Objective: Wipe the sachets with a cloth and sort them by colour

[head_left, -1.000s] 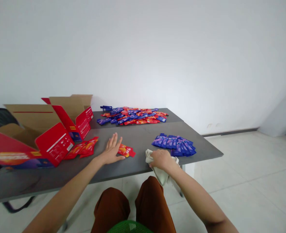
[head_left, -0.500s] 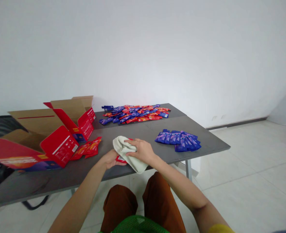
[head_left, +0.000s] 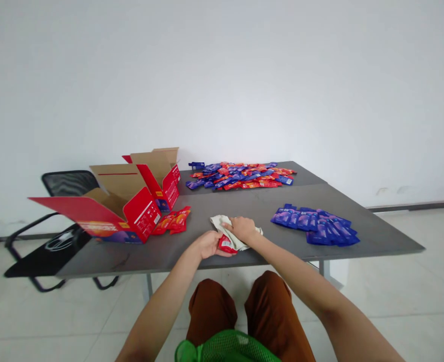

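Near the table's front edge, my left hand [head_left: 208, 244] is closed on one end of a red packet [head_left: 227, 245] with a white barcode label. A pale cloth [head_left: 239, 243] covers part of that packet. My right hand [head_left: 243, 229] lies on top of the cloth and presses it against the packet, its fingers bunched into the fabric. Left of my hands lie a few red packets [head_left: 179, 220]. To the right, purple-blue packets [head_left: 312, 221] are spread in overlapping rows.
Two open red cartons [head_left: 141, 213] stand at the left of the dark table [head_left: 225, 202]. A mixed heap of red and blue packets [head_left: 240, 176] lies at the back. Behind the left table end is a black chair [head_left: 69, 183]; a white wall [head_left: 222, 75] rises behind.
My view has turned left, so everything sits further right. My hands have lowered to the tabletop; the cloth is flatter, and more of the red packet shows.
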`<state>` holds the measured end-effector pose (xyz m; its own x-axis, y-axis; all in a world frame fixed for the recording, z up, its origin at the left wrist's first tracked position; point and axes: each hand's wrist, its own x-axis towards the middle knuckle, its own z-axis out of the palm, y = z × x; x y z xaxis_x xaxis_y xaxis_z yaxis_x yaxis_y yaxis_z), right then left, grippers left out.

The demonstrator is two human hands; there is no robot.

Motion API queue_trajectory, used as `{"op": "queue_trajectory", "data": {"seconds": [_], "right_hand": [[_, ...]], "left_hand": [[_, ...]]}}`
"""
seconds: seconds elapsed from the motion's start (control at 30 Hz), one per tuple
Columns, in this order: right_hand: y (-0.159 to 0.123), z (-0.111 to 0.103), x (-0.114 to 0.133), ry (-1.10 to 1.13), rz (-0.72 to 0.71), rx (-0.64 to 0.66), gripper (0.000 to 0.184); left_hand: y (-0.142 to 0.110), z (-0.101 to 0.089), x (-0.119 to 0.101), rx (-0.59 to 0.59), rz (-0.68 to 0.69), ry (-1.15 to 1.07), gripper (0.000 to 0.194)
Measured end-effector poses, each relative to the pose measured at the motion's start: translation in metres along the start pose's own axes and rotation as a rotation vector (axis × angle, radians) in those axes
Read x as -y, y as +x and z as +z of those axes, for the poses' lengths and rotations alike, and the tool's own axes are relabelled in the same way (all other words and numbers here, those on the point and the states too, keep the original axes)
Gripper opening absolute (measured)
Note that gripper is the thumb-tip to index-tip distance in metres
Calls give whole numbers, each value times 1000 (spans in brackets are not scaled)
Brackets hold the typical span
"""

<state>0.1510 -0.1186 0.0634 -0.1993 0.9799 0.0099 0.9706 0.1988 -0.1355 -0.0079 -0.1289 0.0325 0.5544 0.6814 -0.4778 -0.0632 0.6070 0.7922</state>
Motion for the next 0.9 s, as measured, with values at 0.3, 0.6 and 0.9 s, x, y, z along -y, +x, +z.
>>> {"op": "queue_trajectory", "data": {"seconds": [0.3,0.6,0.9], "right_hand": [[-53,25,20,-4,-173,-186,60],[0,22,-1,-127,209,-212,60],[3,28,-8,-123,207,-282,52]], "left_hand": [[-4,9,-11,-83,5,-327,52],[-15,35,15,-311,132,135,15],[-97,-22,-43,-1293,388,1236,53]]}}
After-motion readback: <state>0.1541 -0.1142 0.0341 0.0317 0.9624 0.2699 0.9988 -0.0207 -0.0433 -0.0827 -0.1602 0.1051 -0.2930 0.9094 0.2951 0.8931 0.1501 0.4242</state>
